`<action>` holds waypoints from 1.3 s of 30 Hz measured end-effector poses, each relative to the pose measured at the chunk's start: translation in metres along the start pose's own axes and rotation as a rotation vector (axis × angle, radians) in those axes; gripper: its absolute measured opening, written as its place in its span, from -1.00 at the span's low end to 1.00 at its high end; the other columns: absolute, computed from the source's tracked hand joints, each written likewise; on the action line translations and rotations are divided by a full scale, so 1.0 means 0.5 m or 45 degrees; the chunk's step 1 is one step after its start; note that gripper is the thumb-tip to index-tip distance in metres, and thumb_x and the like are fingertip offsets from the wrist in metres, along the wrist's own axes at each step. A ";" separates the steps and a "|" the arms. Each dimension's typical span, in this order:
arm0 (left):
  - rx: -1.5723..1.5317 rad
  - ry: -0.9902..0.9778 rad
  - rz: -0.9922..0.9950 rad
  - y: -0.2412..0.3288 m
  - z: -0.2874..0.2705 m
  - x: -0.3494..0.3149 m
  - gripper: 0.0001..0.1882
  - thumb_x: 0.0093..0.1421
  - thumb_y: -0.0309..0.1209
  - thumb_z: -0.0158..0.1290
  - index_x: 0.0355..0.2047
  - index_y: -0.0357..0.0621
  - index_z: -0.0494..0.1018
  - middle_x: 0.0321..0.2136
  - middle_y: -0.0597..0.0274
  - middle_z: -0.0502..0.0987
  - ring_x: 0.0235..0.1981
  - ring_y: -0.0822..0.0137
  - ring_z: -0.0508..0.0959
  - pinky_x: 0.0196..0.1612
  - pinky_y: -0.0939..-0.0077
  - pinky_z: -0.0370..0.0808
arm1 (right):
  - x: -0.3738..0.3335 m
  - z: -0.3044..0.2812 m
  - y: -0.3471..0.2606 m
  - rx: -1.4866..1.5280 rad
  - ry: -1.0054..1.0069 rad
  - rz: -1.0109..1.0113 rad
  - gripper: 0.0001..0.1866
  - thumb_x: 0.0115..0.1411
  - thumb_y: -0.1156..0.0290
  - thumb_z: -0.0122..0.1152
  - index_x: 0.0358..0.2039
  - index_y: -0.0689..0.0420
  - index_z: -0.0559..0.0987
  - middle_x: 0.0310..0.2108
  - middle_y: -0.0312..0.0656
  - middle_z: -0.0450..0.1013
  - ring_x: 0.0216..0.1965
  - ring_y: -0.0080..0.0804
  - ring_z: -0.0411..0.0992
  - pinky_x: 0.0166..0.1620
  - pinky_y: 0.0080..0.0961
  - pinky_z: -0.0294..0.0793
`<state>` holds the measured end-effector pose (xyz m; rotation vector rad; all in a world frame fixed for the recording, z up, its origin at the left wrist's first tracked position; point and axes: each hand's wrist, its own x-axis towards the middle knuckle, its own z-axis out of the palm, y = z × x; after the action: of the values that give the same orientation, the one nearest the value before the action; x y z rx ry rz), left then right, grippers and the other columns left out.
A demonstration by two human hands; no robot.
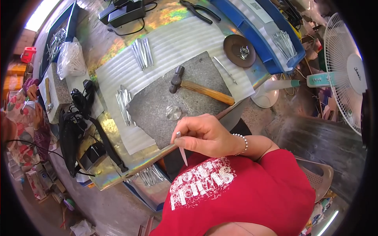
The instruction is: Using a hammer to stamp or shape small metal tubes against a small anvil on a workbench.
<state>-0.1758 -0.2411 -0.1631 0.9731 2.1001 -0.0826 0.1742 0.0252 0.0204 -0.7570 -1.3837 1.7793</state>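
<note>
Shiny iridescent workbench (pixel 108 122), bare right hand (pixel 197 135) pinching a slim pale tapered stick (pixel 183 154) near the rough grey slab (pixel 189 103). Looks mid-batch: thin silvery strips (pixel 142 54) bunched up, can't tell done from to-do.

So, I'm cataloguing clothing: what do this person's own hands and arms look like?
The right hand is ungloved, with a bracelet of round, silvery beads at its wrist. The forearm is bare up to a short red sleeve. The left hand is out of view.
</note>
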 end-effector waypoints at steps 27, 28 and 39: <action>-0.526 -0.181 1.211 0.596 -0.207 -0.124 -0.88 0.05 -0.54 0.14 -0.38 -0.26 0.47 -0.49 0.11 0.50 -0.47 0.25 0.53 -0.37 0.48 0.43 | 0.024 0.032 -0.002 -0.133 -0.026 0.037 -0.91 0.14 0.54 0.17 -0.34 0.28 0.52 -0.54 -0.30 0.48 -0.52 -0.71 0.41 -0.48 -0.74 0.37; -0.532 -0.175 1.207 0.603 -0.207 -0.115 -0.88 0.05 -0.54 0.14 -0.38 -0.26 0.47 -0.49 0.11 0.50 -0.47 0.25 0.53 -0.37 0.48 0.43 | 0.027 0.016 -0.014 -0.162 -0.063 0.068 -0.90 0.15 0.54 0.17 -0.33 0.27 0.52 -0.53 -0.30 0.48 -0.52 -0.70 0.41 -0.47 -0.74 0.38; -0.943 0.263 1.177 0.634 -0.207 -0.035 -0.88 0.05 -0.62 0.10 -0.36 -0.28 0.53 -0.41 0.16 0.50 -0.45 0.41 0.47 -0.41 0.61 0.37 | 0.029 -0.106 0.014 -1.937 0.272 -0.108 -0.51 -0.04 0.58 0.10 -0.02 0.21 0.32 -0.21 -0.04 0.31 -0.15 -0.08 0.31 -0.11 -0.27 0.33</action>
<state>-0.0246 0.0082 -0.0007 1.3720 1.4377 1.2004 0.2081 0.0644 0.0007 -1.4854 -2.4247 0.2435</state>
